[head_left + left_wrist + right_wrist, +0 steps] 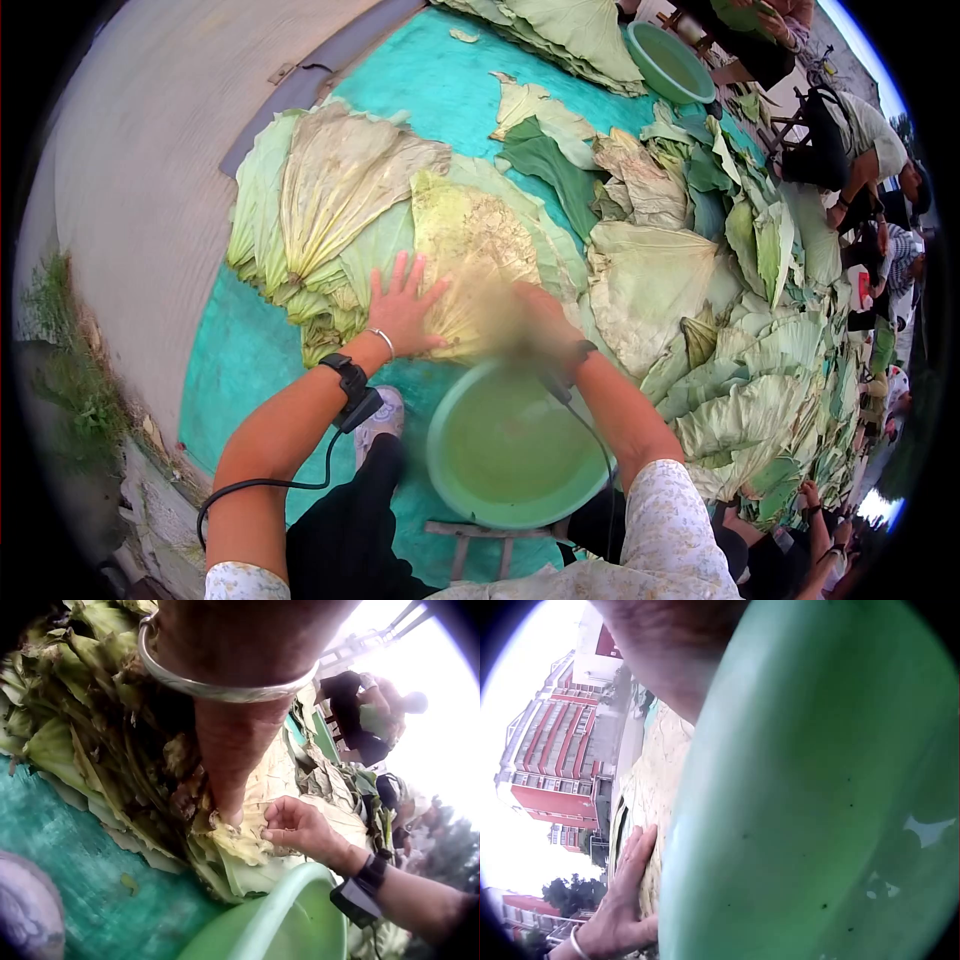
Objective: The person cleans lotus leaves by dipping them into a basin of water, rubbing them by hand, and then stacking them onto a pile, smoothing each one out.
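Note:
My left hand (pixel 403 308) lies with spread, straight fingers on a yellowed, wrinkled leaf (pixel 480 232) at the top of a leaf pile. To its right is my right hand (pixel 543 318), partly blurred in the head view, over the same leaf just beyond the basin. In the left wrist view my right hand (pixel 300 829) has bent fingers at the leaf's edge, with thumb and forefinger near each other; whether they pinch it is unclear. Fanned leaves (pixel 330 190) with a brownish top one lie left of the yellowed leaf.
A green basin (pixel 440 450) of water stands on the teal sheet (pixel 240 340) close to my body, by a small wooden stool (pixel 480 530). More leaves (pixel 650 290) spread to the right. Another basin (pixel 670 62) is at the top, and several people sit along the right side.

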`<state>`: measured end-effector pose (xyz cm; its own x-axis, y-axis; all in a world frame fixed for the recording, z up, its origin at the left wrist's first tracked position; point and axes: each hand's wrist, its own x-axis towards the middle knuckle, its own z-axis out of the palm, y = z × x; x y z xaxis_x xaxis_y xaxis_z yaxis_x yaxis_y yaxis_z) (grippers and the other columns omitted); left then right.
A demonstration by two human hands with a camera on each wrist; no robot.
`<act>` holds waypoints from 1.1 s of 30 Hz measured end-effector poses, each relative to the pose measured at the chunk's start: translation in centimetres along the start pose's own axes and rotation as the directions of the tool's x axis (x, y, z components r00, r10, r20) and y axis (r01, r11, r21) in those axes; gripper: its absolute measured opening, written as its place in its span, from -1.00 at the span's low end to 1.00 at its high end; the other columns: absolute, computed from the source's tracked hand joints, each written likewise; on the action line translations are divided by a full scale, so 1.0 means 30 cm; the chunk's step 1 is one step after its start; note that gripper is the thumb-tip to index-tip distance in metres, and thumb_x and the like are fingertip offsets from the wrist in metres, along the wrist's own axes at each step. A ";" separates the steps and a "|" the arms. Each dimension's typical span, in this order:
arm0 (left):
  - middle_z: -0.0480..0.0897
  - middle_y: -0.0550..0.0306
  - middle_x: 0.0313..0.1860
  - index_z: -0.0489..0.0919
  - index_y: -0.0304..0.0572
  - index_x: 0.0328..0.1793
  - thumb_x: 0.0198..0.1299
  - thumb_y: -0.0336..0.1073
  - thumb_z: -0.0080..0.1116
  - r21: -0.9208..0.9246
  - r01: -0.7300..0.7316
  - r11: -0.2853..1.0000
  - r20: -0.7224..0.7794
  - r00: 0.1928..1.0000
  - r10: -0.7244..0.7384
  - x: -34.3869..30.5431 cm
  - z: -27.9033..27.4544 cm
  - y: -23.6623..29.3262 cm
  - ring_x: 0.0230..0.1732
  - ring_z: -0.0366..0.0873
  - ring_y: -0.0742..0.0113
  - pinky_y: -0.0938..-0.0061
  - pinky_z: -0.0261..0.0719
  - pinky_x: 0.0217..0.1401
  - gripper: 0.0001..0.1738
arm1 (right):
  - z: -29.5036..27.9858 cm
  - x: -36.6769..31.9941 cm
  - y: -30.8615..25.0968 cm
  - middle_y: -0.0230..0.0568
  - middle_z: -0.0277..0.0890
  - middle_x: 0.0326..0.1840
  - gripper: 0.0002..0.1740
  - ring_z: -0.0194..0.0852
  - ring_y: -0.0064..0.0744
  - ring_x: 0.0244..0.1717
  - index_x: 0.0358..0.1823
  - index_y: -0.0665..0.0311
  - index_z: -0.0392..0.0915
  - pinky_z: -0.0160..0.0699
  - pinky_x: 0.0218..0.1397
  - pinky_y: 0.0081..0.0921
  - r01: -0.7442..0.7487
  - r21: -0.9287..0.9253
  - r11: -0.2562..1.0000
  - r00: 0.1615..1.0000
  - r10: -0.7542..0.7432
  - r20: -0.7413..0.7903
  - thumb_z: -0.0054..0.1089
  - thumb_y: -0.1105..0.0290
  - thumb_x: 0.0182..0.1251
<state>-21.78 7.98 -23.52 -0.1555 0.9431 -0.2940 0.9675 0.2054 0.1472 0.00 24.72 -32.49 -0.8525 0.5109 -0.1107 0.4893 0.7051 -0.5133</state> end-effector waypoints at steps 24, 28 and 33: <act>0.04 -0.31 0.38 0.15 -0.11 0.37 -0.06 0.08 0.24 -0.064 -0.168 0.984 -0.004 0.986 0.168 -0.028 -0.143 -0.047 0.41 -0.11 -0.25 0.09 -0.03 0.38 -0.10 | -1.047 -0.877 -0.217 -0.18 0.51 -0.40 -0.73 0.53 -0.38 -0.33 -0.16 0.39 0.46 0.48 -0.27 -0.45 -0.220 0.446 0.868 0.781 0.431 -0.452 0.04 0.45 0.09; 0.42 -0.27 0.10 0.44 -0.27 0.07 -0.07 -0.15 0.31 -0.297 -0.356 0.886 -0.114 0.934 0.337 -0.059 -0.263 -0.025 0.19 0.32 -0.13 0.23 0.25 0.25 -0.42 | -1.207 -1.190 -0.089 -0.34 0.49 -0.44 -0.74 0.49 -0.60 -0.44 -0.15 0.39 0.46 0.42 -0.45 -0.62 -0.245 0.721 0.648 0.494 0.724 -0.482 0.08 0.44 0.13; 0.49 -0.21 0.05 0.45 -0.33 0.06 -0.07 -0.24 0.29 -0.297 -0.413 0.861 -0.008 0.902 0.431 -0.223 -0.655 0.247 0.12 0.40 -0.06 0.29 0.32 0.19 -0.46 | -1.162 -1.622 0.051 -0.30 0.49 -0.37 -0.70 0.48 -0.54 -0.48 -0.12 0.36 0.45 0.37 -0.55 -0.64 -0.183 0.850 0.493 0.139 0.869 -0.474 0.11 0.48 0.07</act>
<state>-17.49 8.33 -1.92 0.2749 0.9416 -0.1945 0.8380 -0.1354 0.5286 48.66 18.08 1.77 0.3943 0.9172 -0.0580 0.2407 -0.1640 -0.9566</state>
